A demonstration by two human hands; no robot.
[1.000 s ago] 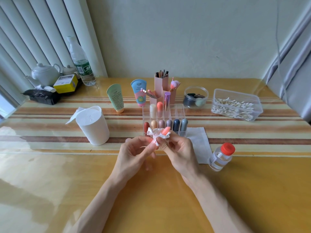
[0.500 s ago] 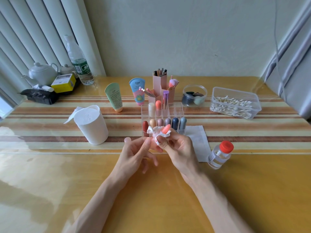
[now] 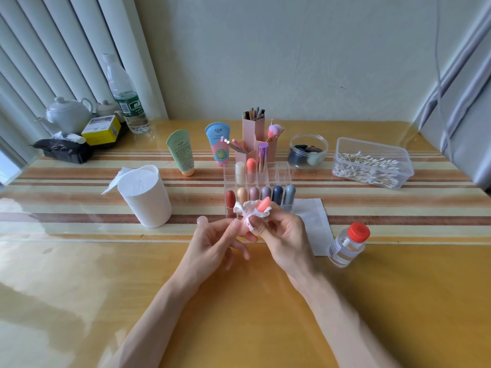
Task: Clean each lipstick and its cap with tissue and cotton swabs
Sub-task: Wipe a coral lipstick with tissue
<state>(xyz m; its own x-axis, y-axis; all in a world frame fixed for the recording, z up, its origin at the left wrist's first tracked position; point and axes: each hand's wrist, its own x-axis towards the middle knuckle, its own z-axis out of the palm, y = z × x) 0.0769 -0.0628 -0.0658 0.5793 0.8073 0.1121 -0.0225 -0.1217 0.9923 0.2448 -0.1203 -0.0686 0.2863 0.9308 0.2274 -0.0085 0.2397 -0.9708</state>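
Left grip (image 3: 215, 243) has let go since a second ago. It pinched the tissue then. Now its fingers are spread and slack, the index finger is lifted, and only the thumb tip touches the tissue's lower tail.

Right grip (image 3: 284, 240) is clenched round the coral lipstick (image 3: 263, 203), held above the middle of the desk (image 3: 252, 328) just in front of the organiser. Only the slanted tip shows. The crumpled tissue (image 3: 245, 208), spotted pink near its tail, wraps the rest.

Clear acrylic organiser (image 3: 281, 175) at desk centre:
- The front row has six capped lipsticks (image 3: 254, 194), running dark red, tan, mauve, lilac, navy and grey-blue.
- The back row has a cream one and a coral one.
- A metallic purple tube (image 3: 263, 156) stands just beside those two, in front of the pink brush holder (image 3: 252, 139).

Toward the left edge stands a white tissue canister (image 3: 144, 197) with a sheet sticking out of its top.

Toward the right edge:
- A clear box of cotton swabs (image 3: 372, 166) is uncovered.
- A flat folded tissue sheet (image 3: 313, 219) lies just beside the organiser.
- A small clear bottle with a red cap (image 3: 348, 245) stands at that sheet's near corner.

Along the far edge are a green tube (image 3: 182, 152), a blue tube (image 3: 218, 147) and a clear jar of sponges (image 3: 308, 151).

In the far left corner are a water bottle (image 3: 125, 99), a white teapot (image 3: 67, 114), a yellow box (image 3: 102, 130) and a black bag (image 3: 63, 150).
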